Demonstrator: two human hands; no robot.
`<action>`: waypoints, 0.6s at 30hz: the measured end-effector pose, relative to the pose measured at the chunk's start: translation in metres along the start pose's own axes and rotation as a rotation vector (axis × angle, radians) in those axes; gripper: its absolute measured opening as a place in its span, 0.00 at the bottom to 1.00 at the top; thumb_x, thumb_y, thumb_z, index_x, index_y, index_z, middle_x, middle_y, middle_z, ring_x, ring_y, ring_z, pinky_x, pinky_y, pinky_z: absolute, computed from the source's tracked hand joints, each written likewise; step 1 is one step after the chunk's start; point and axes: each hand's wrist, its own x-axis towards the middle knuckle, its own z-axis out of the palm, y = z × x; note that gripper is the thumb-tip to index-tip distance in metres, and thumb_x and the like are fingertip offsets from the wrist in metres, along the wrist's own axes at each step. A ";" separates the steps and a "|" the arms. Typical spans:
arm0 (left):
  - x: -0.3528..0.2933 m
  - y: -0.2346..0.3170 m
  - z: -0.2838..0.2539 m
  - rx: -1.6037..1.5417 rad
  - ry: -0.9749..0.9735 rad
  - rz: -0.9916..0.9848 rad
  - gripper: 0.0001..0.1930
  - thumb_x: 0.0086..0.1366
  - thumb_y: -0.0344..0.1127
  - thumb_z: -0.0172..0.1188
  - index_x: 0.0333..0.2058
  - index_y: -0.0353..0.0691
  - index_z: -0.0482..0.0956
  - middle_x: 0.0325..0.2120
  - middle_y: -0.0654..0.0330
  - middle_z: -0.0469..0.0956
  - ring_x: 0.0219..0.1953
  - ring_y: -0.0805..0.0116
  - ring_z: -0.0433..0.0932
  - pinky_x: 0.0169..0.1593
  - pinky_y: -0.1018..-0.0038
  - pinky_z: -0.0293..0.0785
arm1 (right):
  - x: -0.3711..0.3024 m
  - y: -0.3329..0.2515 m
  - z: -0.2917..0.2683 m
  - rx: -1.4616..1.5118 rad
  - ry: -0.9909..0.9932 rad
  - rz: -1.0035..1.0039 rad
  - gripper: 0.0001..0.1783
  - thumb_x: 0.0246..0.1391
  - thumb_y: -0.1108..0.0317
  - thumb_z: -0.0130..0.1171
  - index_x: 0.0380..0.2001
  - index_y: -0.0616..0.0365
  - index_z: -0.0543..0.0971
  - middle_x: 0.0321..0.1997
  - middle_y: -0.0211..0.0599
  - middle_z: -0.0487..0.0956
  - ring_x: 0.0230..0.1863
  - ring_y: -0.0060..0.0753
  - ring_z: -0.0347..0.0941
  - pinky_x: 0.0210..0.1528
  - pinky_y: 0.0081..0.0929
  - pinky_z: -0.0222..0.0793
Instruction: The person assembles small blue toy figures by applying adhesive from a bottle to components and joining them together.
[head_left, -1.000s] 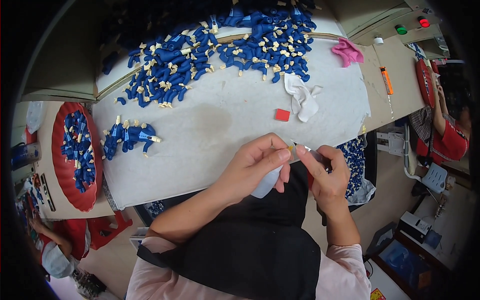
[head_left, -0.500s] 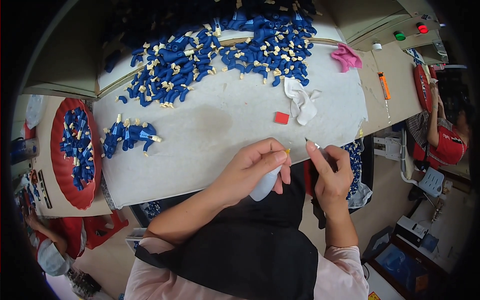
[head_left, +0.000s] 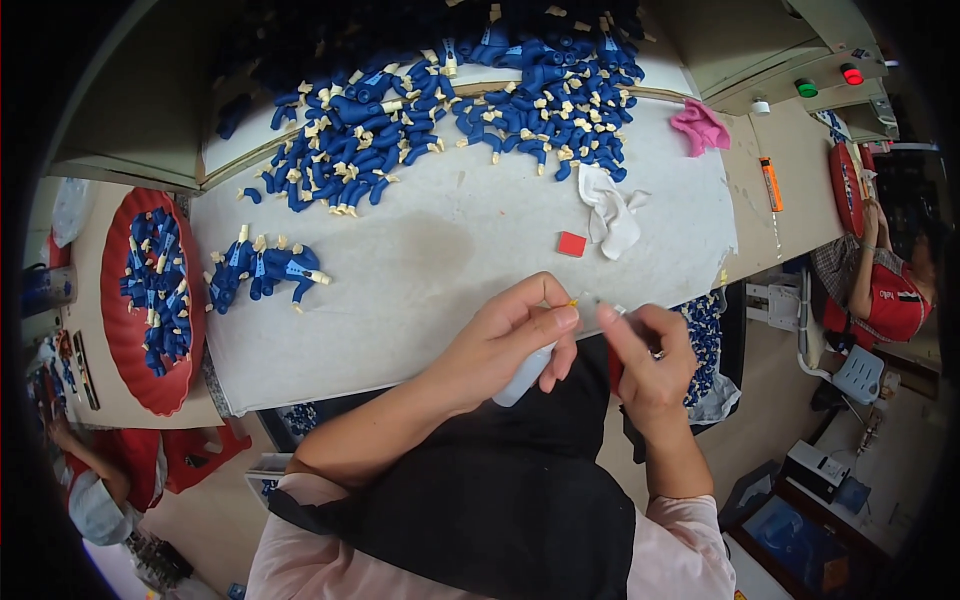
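So, going left to right: the red tray (head_left: 165, 395) is full of blue parts, and a little cluster of blue figures (head_left: 263, 272) lies on the white sheet (head_left: 360, 300) to the right of it. Nothing going on there.

The left hand (head_left: 510, 335) has barely moved. Its fingers are wrapped around a pale squeeze bottle (head_left: 525, 376), thumb and forefinger pinched close to the yellow tip (head_left: 573, 302). The bottle is tilted, bottom end to the near left, just over the near edge of the sheet. That forearm comes in on a long slant from the near left.

The real change is the right hand (head_left: 655, 365). A second ago its fingertips were right up at the bottle tip; now there's a small gap. The dark pointed tool that stuck out past them half a second back doesn't anymore, so I'd read this as a regrip, with contact at the tip broken off for now. Thumb and forefinger pinch something small and pale (too tiny to say what), and there's a metal glint (head_left: 657, 353) by the curled fingers; can't tell how firmly they grip it. That forearm stands steeper, wrist to the near right.
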 end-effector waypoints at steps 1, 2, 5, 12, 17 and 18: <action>0.000 0.000 0.000 -0.007 -0.009 -0.007 0.08 0.63 0.36 0.42 0.28 0.38 0.63 0.16 0.62 0.67 0.16 0.77 0.66 0.20 0.83 0.62 | 0.000 0.000 0.001 0.012 -0.023 -0.032 0.29 0.27 0.83 0.51 0.37 0.43 0.78 0.25 0.32 0.66 0.20 0.25 0.62 0.18 0.17 0.58; 0.001 0.000 0.000 -0.014 -0.020 -0.013 0.09 0.63 0.37 0.42 0.29 0.38 0.63 0.16 0.62 0.68 0.16 0.78 0.66 0.21 0.83 0.62 | -0.001 0.000 0.002 0.022 -0.046 -0.063 0.30 0.26 0.83 0.52 0.38 0.43 0.77 0.25 0.32 0.66 0.20 0.25 0.62 0.18 0.18 0.58; 0.003 0.000 -0.003 -0.028 -0.035 -0.016 0.09 0.63 0.36 0.41 0.29 0.37 0.65 0.17 0.62 0.68 0.18 0.77 0.67 0.22 0.83 0.63 | -0.001 0.001 0.005 0.023 -0.024 -0.034 0.31 0.24 0.83 0.52 0.38 0.41 0.77 0.25 0.31 0.65 0.20 0.25 0.62 0.18 0.18 0.58; 0.005 0.000 -0.005 0.015 -0.041 0.017 0.11 0.63 0.37 0.40 0.26 0.37 0.66 0.19 0.60 0.70 0.22 0.74 0.70 0.28 0.81 0.66 | 0.002 0.005 0.005 0.027 0.002 -0.032 0.31 0.25 0.81 0.52 0.39 0.41 0.77 0.25 0.31 0.66 0.19 0.24 0.60 0.18 0.16 0.57; 0.007 0.000 -0.005 0.038 -0.042 0.055 0.13 0.64 0.38 0.39 0.27 0.37 0.67 0.19 0.60 0.70 0.22 0.75 0.69 0.28 0.81 0.65 | 0.002 0.005 0.007 0.029 -0.059 -0.134 0.29 0.25 0.82 0.52 0.37 0.42 0.78 0.25 0.32 0.66 0.19 0.25 0.60 0.17 0.16 0.57; 0.007 0.001 -0.005 0.038 -0.041 0.056 0.13 0.64 0.38 0.39 0.27 0.37 0.67 0.19 0.60 0.70 0.22 0.75 0.69 0.28 0.81 0.65 | 0.003 0.006 0.006 0.028 -0.034 -0.081 0.29 0.25 0.82 0.52 0.37 0.42 0.78 0.25 0.31 0.66 0.19 0.25 0.60 0.17 0.16 0.57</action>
